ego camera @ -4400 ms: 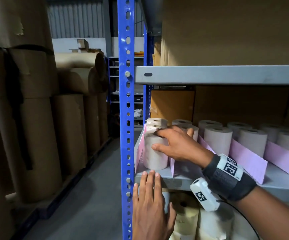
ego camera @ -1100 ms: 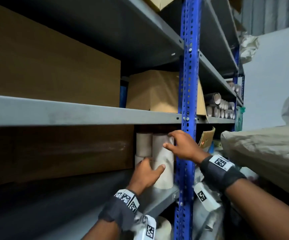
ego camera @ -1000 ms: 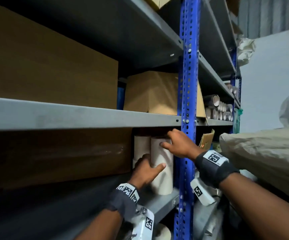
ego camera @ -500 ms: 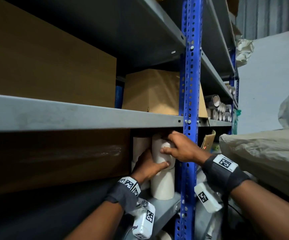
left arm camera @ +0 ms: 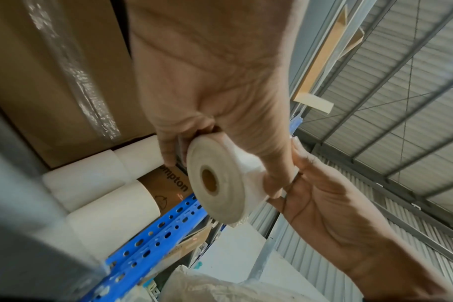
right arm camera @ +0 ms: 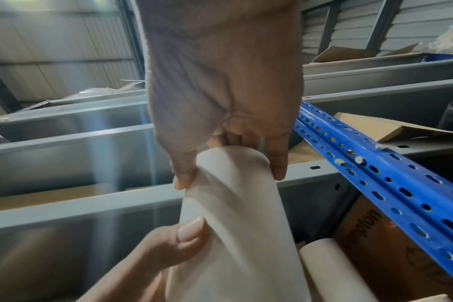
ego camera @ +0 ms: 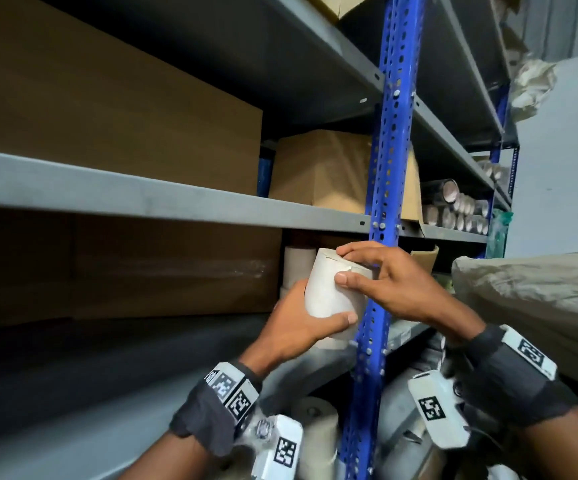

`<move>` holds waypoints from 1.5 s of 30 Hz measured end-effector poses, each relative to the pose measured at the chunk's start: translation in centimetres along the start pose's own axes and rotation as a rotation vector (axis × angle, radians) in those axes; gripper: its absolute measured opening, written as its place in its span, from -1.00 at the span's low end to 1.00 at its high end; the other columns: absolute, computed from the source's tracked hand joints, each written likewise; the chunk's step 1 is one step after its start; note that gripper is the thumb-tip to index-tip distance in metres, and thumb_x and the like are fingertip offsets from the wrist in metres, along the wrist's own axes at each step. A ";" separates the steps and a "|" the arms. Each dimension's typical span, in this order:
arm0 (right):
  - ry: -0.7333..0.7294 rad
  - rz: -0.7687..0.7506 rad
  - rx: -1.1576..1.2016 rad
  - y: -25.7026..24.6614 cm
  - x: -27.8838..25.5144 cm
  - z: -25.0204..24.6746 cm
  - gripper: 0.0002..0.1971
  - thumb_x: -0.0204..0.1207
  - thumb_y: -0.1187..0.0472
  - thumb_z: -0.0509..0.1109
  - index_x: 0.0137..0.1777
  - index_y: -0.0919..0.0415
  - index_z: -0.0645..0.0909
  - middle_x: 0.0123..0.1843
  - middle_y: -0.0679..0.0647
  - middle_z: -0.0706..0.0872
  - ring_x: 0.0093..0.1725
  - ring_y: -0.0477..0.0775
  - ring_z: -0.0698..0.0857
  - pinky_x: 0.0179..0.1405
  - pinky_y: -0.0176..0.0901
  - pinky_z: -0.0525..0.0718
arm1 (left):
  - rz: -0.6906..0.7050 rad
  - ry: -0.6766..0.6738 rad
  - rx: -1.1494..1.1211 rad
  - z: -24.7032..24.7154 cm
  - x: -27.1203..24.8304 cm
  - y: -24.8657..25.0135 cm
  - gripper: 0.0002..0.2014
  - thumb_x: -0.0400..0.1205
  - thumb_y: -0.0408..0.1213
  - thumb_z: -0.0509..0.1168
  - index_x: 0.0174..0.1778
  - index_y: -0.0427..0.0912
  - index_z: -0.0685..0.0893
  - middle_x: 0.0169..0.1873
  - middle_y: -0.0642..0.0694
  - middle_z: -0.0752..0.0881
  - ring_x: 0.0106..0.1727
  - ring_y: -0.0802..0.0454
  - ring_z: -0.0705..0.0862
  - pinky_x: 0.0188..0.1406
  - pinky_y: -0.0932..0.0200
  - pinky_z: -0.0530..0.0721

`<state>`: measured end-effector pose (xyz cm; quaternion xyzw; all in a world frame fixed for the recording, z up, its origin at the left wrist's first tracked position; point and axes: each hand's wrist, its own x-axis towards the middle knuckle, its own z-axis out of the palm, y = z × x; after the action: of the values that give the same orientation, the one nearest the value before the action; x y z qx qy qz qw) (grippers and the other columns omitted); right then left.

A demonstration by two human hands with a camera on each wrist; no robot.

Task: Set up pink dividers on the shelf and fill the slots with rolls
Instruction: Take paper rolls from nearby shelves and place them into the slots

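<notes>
Both hands hold one white paper roll (ego camera: 327, 292) just in front of the shelf, beside the blue post. My left hand (ego camera: 315, 322) grips its lower end, thumb across the front. My right hand (ego camera: 343, 265) pinches its top rim between thumb and fingers. In the left wrist view the roll's (left arm camera: 215, 179) cardboard core faces the camera. In the right wrist view the roll (right arm camera: 233, 214) hangs below my right hand (right arm camera: 232, 173). More white rolls (ego camera: 296, 268) stand behind on the shelf, and several lie stacked (left arm camera: 91, 179). No pink dividers are in view.
A blue perforated post (ego camera: 381, 202) stands right beside the roll. The grey shelf edge (ego camera: 142, 199) runs just above it. Large cardboard boxes (ego camera: 107, 116) fill the shelves at left. A grey sack (ego camera: 530, 299) bulges at right. Further rolls (ego camera: 315, 420) lie below.
The top roll has come off the stack and out of the shelf towards me, held by both hands. Earlier I was at another shelf with pink dividers.
</notes>
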<state>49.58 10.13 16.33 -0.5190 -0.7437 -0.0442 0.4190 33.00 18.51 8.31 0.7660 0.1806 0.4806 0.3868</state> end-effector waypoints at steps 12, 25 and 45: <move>-0.071 -0.029 0.201 -10.5 -13.2 1.4 -0.55 0.18 -0.41 0.45 -0.17 -0.07 0.79 0.14 -0.20 0.76 0.15 -0.37 0.69 0.21 -0.46 0.55 | -0.098 0.277 0.017 2.6 -21.1 7.3 -0.31 0.28 0.05 0.63 0.34 0.00 0.68 0.12 0.08 0.82 0.10 0.14 0.79 0.12 -0.05 0.80; -0.579 -0.163 0.289 -19.8 -21.2 4.3 -0.36 -0.01 -0.63 0.49 0.03 -0.34 0.73 0.46 -0.38 0.51 0.46 -0.30 0.52 0.54 0.03 0.50 | -0.140 0.466 0.311 -0.1 -39.8 13.9 -0.29 0.37 0.00 0.68 0.43 0.30 0.56 0.23 0.19 0.74 0.19 0.11 0.75 0.01 -0.03 0.84; -0.668 -0.467 0.587 -38.8 -25.8 15.9 -0.36 0.15 -0.55 0.48 0.21 -0.31 0.71 0.48 -0.61 0.38 0.42 -0.44 0.47 0.32 -0.27 0.58 | -0.184 0.817 0.464 -9.2 -58.3 22.5 -0.21 0.44 -0.01 0.69 0.58 0.17 0.51 0.31 -0.01 0.77 0.26 -0.08 0.79 0.06 -0.13 0.85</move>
<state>11.88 -18.61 3.13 -0.1849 -0.9146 0.2427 0.2652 -4.74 -29.77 -7.00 0.5613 0.4876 0.6531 0.1436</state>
